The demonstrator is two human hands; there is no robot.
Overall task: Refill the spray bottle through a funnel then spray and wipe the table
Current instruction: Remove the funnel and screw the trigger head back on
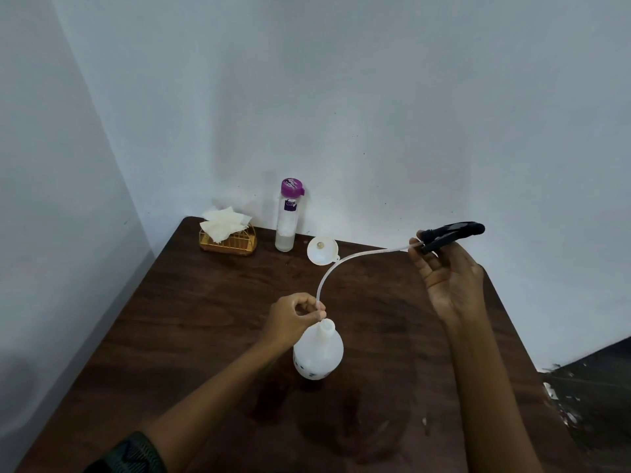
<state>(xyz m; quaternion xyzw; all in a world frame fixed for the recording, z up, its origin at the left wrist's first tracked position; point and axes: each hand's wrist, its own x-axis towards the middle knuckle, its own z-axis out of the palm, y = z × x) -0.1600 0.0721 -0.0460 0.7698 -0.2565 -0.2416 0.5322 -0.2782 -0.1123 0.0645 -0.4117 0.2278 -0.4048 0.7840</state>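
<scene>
View from a head camera, looking down at a dark wooden table (205,319) set in a corner of pale walls.

A white spray bottle (317,356) stands upright near the middle of the table, its neck (327,326) open and pointing straight up. The person's 2 hands are well apart.

The left hand (293,315) is the nearer of the 2: it hovers just above and to the left of the neck, with thumb and fingertips pinching the free end of a thin clear tube (372,251). That end points down, almost over the opening, but is not inside it.

From the pinch the tube rises and arcs to the right, up to a black spray head (454,232). The right hand (450,281) grips the head, raised high and far to the right of the bottle, the head lying roughly level.

So the bottle sits directly below the left hand and down to the left of the right hand. Any seating of the tube likely depends on lining its tip up with the vertical neck.

At the back of the table, a white funnel (321,251) rests on its side. Left of it stands a clear water bottle (286,216) with a purple cap, then a gold wire holder (228,242) of napkins (225,221). How full the spray bottle is cannot be told.
</scene>
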